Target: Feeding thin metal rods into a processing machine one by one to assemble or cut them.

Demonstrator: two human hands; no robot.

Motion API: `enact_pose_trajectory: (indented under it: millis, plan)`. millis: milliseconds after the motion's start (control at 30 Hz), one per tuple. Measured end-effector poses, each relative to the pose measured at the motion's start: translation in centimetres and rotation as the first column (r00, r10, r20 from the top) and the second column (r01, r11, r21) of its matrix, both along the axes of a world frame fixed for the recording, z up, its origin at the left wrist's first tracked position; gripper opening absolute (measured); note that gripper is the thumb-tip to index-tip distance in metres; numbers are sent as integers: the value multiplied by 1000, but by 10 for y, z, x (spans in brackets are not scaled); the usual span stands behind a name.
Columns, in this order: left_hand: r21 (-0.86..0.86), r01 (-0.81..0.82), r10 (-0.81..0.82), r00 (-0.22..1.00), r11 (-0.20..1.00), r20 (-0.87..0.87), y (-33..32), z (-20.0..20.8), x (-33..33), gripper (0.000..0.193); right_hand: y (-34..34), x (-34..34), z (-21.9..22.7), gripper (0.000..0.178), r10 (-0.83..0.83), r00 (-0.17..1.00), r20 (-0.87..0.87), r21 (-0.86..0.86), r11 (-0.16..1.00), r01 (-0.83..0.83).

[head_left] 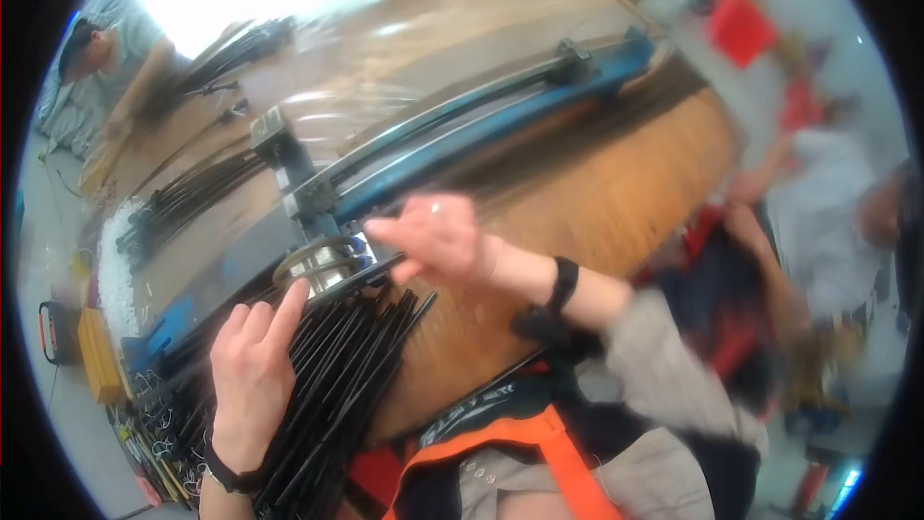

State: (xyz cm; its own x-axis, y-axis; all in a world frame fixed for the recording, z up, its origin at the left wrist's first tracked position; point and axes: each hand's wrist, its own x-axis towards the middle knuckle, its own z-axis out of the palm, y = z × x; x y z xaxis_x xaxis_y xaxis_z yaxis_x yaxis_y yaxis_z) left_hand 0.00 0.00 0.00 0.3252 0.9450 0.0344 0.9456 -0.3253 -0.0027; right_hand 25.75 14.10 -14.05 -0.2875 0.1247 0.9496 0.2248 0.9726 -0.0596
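Observation:
A round metal fitting [325, 266] with curved rims sits at the near end of a long blue rail machine [414, 166]. My left hand [252, 361] is left of it with the index finger stretched out, its tip at the fitting's near edge; nothing shows in the fingers. On the fitting's right, my right hand [438, 236] is closed, fingers curled, slightly blurred. A black rod [361, 279] runs from the fitting toward its thumb, but the grip itself is hidden. Below the fitting lies a thick bundle of black rods [337, 356], partly behind my left hand.
The wooden tabletop [597, 193] carries the machine. More dark rods [207, 195] lie beyond it on the left. A person [115, 63] works at the far left; another person [818, 212] is close on the right. A yellow box [99, 356] stands on the left floor.

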Motion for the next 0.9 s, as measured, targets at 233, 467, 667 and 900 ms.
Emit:
enact_pose_trajectory:
  millis: [233, 467, 667, 900]
  plan:
    - [478, -411, 344, 911, 776, 225, -24, 56, -101, 27, 48, 23, 5, 17, -121, 968, 220, -507, 833, 220]
    - [436, -534, 391, 839, 724, 378, -50, 56, -109, 25, 71, -103, 47, 12, 404, 914, 35, -725, 640, -255]
    - [348, -586, 441, 796, 732, 415, -74, 24, -130, 24, 78, -135, 36, 15, 433, 895, 110, -654, 710, -263]
    - [277, -592, 434, 772, 757, 464, -58, 8, -145, 23, 86, -159, 34, 10, 307, 785, 538, -414, 908, -72]
